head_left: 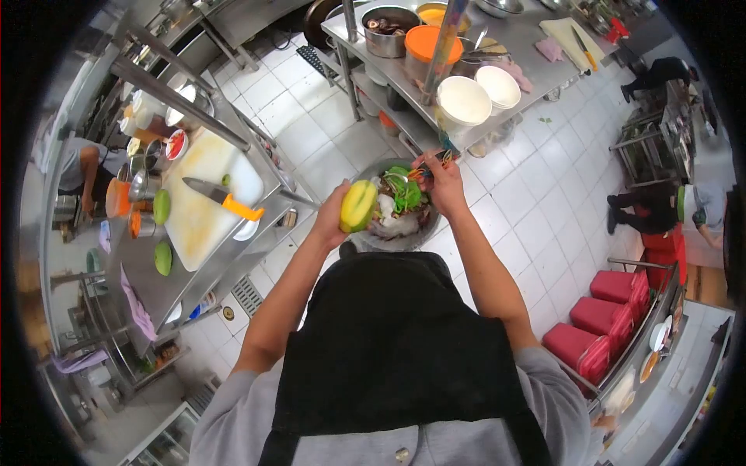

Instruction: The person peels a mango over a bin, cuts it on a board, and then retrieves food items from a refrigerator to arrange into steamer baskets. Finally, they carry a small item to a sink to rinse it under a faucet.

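Note:
My left hand (pixel 334 214) is closed around a mango (pixel 359 206) with its skin mostly off, showing yellow-green flesh. Closed fingers of my right hand (pixel 445 186) grip a small dark tool wrapped in coloured bands (pixel 435 161); its exact kind is hard to make out. Both hands are above a round waste bin (pixel 432 233), which holds green leaves (pixel 404 193), whitish scraps and a clear plastic bag. On the left, a knife with an orange handle (pixel 242 207) lies across a white cutting board (pixel 198 225). Beside the board lie two unpeeled green mangoes (pixel 162 259).
Bottles, tubs and a bowl of red pieces (pixel 177 144) crowd the left counter. Ahead, a steel table (pixel 513 105) bears white tubs (pixel 464 101), an orange-lidded container (pixel 432 44) and a pot. Other people stand at both sides. Red boxes (pixel 579 346) are at right.

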### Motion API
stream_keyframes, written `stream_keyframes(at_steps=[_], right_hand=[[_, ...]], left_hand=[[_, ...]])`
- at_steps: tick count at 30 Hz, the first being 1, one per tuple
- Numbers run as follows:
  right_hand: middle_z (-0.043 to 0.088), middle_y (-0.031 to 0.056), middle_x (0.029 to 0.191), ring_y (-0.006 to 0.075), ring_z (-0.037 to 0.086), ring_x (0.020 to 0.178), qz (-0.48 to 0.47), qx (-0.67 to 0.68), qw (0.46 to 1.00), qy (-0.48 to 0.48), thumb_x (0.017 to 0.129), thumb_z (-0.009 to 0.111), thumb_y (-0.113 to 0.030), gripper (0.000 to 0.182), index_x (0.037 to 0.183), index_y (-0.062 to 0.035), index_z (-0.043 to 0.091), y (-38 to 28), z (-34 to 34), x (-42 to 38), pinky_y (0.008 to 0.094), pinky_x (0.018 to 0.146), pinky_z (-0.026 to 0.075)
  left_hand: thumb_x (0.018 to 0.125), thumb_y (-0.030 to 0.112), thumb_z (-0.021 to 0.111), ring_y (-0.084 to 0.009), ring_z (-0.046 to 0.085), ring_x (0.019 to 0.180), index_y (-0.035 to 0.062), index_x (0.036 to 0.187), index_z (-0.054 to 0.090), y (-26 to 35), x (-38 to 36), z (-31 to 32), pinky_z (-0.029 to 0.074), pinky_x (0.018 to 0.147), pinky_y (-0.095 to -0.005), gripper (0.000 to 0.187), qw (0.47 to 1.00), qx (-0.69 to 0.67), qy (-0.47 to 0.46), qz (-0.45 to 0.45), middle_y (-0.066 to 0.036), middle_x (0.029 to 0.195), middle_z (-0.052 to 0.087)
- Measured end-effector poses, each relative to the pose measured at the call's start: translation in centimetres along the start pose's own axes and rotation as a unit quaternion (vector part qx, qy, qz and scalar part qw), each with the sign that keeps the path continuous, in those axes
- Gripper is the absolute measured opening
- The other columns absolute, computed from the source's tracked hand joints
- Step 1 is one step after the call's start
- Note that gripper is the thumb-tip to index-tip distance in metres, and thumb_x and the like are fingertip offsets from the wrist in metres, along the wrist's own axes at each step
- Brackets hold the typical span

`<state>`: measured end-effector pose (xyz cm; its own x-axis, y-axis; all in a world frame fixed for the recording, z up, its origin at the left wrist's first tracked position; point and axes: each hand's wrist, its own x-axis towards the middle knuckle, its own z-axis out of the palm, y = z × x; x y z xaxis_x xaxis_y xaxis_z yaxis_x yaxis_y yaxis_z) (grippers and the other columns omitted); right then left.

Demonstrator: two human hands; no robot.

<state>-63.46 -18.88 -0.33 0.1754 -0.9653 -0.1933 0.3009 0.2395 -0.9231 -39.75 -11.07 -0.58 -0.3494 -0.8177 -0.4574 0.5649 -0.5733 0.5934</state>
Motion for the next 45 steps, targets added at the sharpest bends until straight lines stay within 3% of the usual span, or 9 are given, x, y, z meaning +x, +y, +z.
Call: stream_keyframes(at_steps=[11,20,24,27,29,36,39,41,45], right_hand=[[0.064,0.0055,0.082,0.0100,0.054,0.057,0.068,0.067,0.988,-0.125,0.096,0.060,-0.030,0.023,0.089,-0.0090,0.053,-2.2,5.1,-3.0,0.0226,0.048,0.041],[0.065,0.0049,0.082,0.0107,0.055,0.059,0.074,0.048,0.996,0.033,0.095,0.059,-0.028,0.022,0.089,-0.0068,0.061,0.6,0.0,1.0,0.0247,0.051,0.044],[0.065,0.0048,0.082,0.0112,0.058,0.063,0.043,0.124,0.991,0.026,0.095,0.061,-0.027,0.020,0.093,-0.0077,0.058,0.4,-0.9,0.5,0.0238,0.052,0.043],[0.065,0.0034,0.081,0.0095,0.059,0.067,0.011,0.045,0.999,0.018,0.096,0.060,-0.025,0.019,0.092,-0.0066,0.061,-0.5,-0.9,0.2,0.0232,0.055,0.044],[0.065,0.0019,0.082,0.0076,0.059,0.072,-0.176,-0.237,0.955,-0.024,0.097,0.058,-0.026,0.022,0.091,-0.0049,0.063,0.9,-1.5,0.7,0.0219,0.058,0.044],[0.066,0.0013,0.086,0.0070,0.059,0.077,-0.123,-0.178,0.976,0.027,0.098,0.056,-0.023,0.021,0.093,-0.0036,0.064,-1.2,0.1,-1.0,0.0210,0.060,0.043],[0.066,0.0018,0.087,0.0077,0.060,0.077,-0.205,-0.241,0.948,0.021,0.099,0.056,-0.022,0.021,0.093,-0.0035,0.064,-0.7,-0.6,-1.1,0.0221,0.060,0.044],[0.067,0.0032,0.088,0.0091,0.061,0.079,-0.102,-0.156,0.982,0.018,0.099,0.056,-0.022,0.021,0.094,-0.0033,0.063,-1.3,-0.4,-1.6,0.0232,0.060,0.046],[0.068,0.0049,0.091,0.0103,0.062,0.079,-0.089,-0.193,0.977,0.009,0.099,0.056,-0.023,0.021,0.095,-0.0031,0.061,-0.6,-2.1,-0.5,0.0241,0.061,0.047]], left_hand=[[0.102,0.038,0.040,-0.0247,0.068,0.078,0.0038,0.118,0.054,-0.7,0.4,1.3,0.057,0.066,-0.0395,0.041,0.999,-0.011,0.045,-0.029,-0.012,0.097,0.066],[0.101,0.042,0.041,-0.0239,0.068,0.083,0.0010,0.124,0.053,0.6,-2.2,1.5,0.058,0.067,-0.0368,0.048,0.997,0.035,-0.050,-0.057,-0.014,0.101,0.067],[0.101,0.048,0.038,-0.0273,0.066,0.089,0.0006,0.124,0.051,0.6,-2.5,1.2,0.056,0.070,-0.0380,0.055,0.997,0.052,-0.049,0.006,-0.019,0.106,0.064],[0.100,0.049,0.038,-0.0286,0.065,0.093,0.0002,0.124,0.051,0.2,-1.9,0.8,0.056,0.076,-0.0399,0.056,0.998,0.009,-0.049,0.026,-0.020,0.109,0.062],[0.100,0.050,0.039,-0.0294,0.065,0.095,0.0000,0.124,0.051,0.0,-1.5,0.5,0.055,0.078,-0.0411,0.057,0.999,-0.024,-0.041,0.022,-0.020,0.110,0.061],[0.098,0.047,0.044,-0.0314,0.063,0.094,0.0003,0.120,0.052,-0.2,0.4,0.3,0.053,0.081,-0.0439,0.052,0.993,-0.115,0.011,0.010,-0.018,0.103,0.062],[0.097,0.047,0.046,-0.0305,0.063,0.093,0.0020,0.118,0.053,-0.7,0.7,-0.3,0.052,0.078,-0.0433,0.050,0.991,-0.127,0.051,0.014,-0.017,0.101,0.062],[0.097,0.047,0.046,-0.0299,0.063,0.093,0.0030,0.116,0.054,-0.4,1.5,-0.4,0.052,0.077,-0.0430,0.049,0.991,-0.118,0.066,0.017,-0.016,0.100,0.062],[0.096,0.048,0.048,-0.0292,0.063,0.092,0.0049,0.113,0.055,-0.7,3.1,-1.2,0.052,0.076,-0.0427,0.047,0.990,-0.104,0.084,0.048,-0.015,0.100,0.063]])
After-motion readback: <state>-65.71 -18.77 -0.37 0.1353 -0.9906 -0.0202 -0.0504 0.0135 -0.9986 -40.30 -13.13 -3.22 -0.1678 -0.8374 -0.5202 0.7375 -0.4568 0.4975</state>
